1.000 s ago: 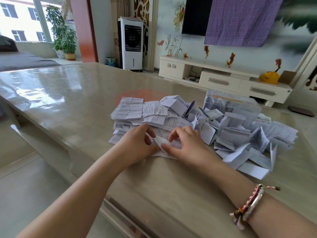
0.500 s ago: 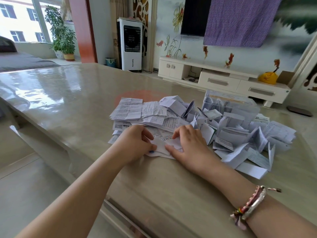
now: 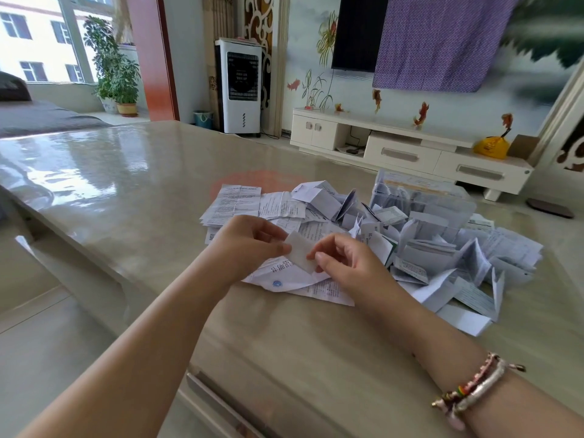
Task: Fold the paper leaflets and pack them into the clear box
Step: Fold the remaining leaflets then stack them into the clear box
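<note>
My 2 hands meet at the centre of the frame, just above the table. My left hand pinches the left edge of a small folded leaflet between thumb and fingers, and my right hand pinches its right edge with fingers curled in. Below it lies an open leaflet, flat on the table with a blue mark showing. The loose pile of leaflets spreads right of centre, some flat, some half folded and standing up. The clear box stands behind the pile, right of centre and up, well apart from my hands.

What could go wrong, as I judge it: the fold is held only at 2 edges, so thin paper could spring open if either pinch slackens. Carrying it to the box means reaching over the standing leaflets, and my forearm could knock them flat or sweep some toward the near table edge. A loosely creased leaflet may also unfold inside the box and waste room.

Hard to make out: how full the box is, since its walls blur the papers inside; how many folds this leaflet has; the print on any sheet. My palms hide the lower corners of the held leaflet.
</note>
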Demonstrator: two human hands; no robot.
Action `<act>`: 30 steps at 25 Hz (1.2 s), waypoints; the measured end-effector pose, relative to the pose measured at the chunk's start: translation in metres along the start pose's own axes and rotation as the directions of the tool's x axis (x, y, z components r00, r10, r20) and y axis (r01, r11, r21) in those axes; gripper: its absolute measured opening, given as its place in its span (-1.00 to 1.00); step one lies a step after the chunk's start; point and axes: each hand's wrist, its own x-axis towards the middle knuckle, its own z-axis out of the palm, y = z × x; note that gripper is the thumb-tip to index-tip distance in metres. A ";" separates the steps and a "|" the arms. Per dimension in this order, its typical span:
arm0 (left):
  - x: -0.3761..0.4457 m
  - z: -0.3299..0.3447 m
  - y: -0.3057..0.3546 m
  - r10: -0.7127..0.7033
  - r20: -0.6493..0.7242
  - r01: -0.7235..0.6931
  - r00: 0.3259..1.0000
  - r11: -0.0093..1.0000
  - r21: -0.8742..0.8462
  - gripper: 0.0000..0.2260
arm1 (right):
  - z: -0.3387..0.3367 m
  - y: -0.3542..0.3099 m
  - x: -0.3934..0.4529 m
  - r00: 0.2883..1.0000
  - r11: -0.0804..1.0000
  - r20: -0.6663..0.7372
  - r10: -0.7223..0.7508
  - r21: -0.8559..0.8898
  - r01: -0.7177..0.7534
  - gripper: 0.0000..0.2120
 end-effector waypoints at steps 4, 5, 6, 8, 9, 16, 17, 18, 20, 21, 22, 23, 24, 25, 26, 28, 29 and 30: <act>0.014 0.001 -0.004 0.083 -0.117 -0.075 0.990 0.995 0.070 -0.95 | -0.003 -0.002 0.004 0.995 0.963 -0.038 0.087 0.261 -0.074 -0.75; 0.019 -0.001 -0.008 0.130 -0.193 -0.097 0.973 0.980 0.171 -0.95 | -0.004 0.000 0.006 0.991 0.918 -0.064 0.120 0.388 -0.086 -0.72; 0.024 -0.004 -0.012 0.194 -0.261 -0.106 0.946 0.942 0.318 -0.93 | -0.005 0.002 0.008 0.984 0.847 -0.082 0.159 0.523 -0.093 -0.68; 0.029 -0.010 -0.021 0.283 -0.296 -0.053 0.912 0.798 0.600 -0.83 | -0.008 0.003 0.009 0.975 0.695 -0.066 0.211 0.712 -0.102 -0.56; 0.031 -0.012 -0.027 0.270 -0.268 -0.017 0.925 0.734 0.679 -0.77 | -0.009 0.002 0.008 0.975 0.656 -0.041 0.218 0.746 -0.115 -0.53; 0.042 -0.021 -0.046 0.134 -0.124 0.026 0.983 0.569 0.822 -0.71 | -0.006 0.000 0.007 0.985 0.760 0.044 0.168 0.630 -0.158 -0.75; 0.042 -0.021 -0.047 0.141 -0.127 0.029 0.982 0.550 0.835 -0.71 | -0.006 0.000 0.006 0.985 0.772 0.047 0.165 0.616 -0.158 -0.76; 0.042 -0.022 -0.049 0.150 -0.128 0.028 0.980 0.540 0.841 -0.70 | -0.005 0.000 0.006 0.986 0.785 0.049 0.161 0.599 -0.158 -0.77; 0.041 -0.024 -0.051 0.166 -0.117 0.009 0.979 0.537 0.844 -0.69 | -0.003 0.001 0.006 0.987 0.814 0.052 0.153 0.560 -0.156 -0.78; 0.040 -0.024 -0.052 0.174 -0.106 -0.006 0.979 0.548 0.837 -0.68 | -0.002 0.002 0.005 0.987 0.825 0.051 0.150 0.544 -0.153 -0.78; 0.038 -0.024 -0.052 0.182 -0.096 -0.025 0.979 0.569 0.822 -0.66 | -0.001 0.002 0.005 0.988 0.834 0.050 0.147 0.531 -0.151 -0.79; 0.036 -0.023 -0.052 0.180 -0.087 -0.038 0.980 0.593 0.804 -0.61 | -0.001 0.002 0.005 0.988 0.840 0.051 0.143 0.521 -0.149 -0.79; 0.035 -0.024 -0.052 0.178 -0.080 -0.044 0.981 0.604 0.796 -0.56 | 0.000 0.002 0.006 0.989 0.846 0.051 0.141 0.513 -0.147 -0.80; 0.034 -0.024 -0.051 0.181 -0.075 -0.050 0.981 0.601 0.798 -0.52 | 0.001 0.002 0.006 0.989 0.850 0.050 0.140 0.506 -0.146 -0.80; 0.033 -0.026 -0.051 0.205 -0.078 -0.062 0.976 0.597 0.800 -0.50 | 0.002 0.002 0.007 0.989 0.853 0.046 0.138 0.502 -0.142 -0.81; 0.032 -0.027 -0.047 0.323 -0.097 -0.125 0.941 0.601 0.789 -0.51 | 0.003 0.003 0.008 0.990 0.858 0.034 0.136 0.496 -0.135 -0.81; 0.030 -0.027 -0.044 0.394 -0.104 -0.167 0.913 0.595 0.786 -0.54 | 0.003 0.004 0.009 0.990 0.859 0.028 0.136 0.494 -0.132 -0.81; 0.029 -0.026 -0.041 0.452 -0.104 -0.200 0.886 0.575 0.793 -0.60 | 0.002 0.004 0.009 0.990 0.860 0.023 0.136 0.493 -0.130 -0.81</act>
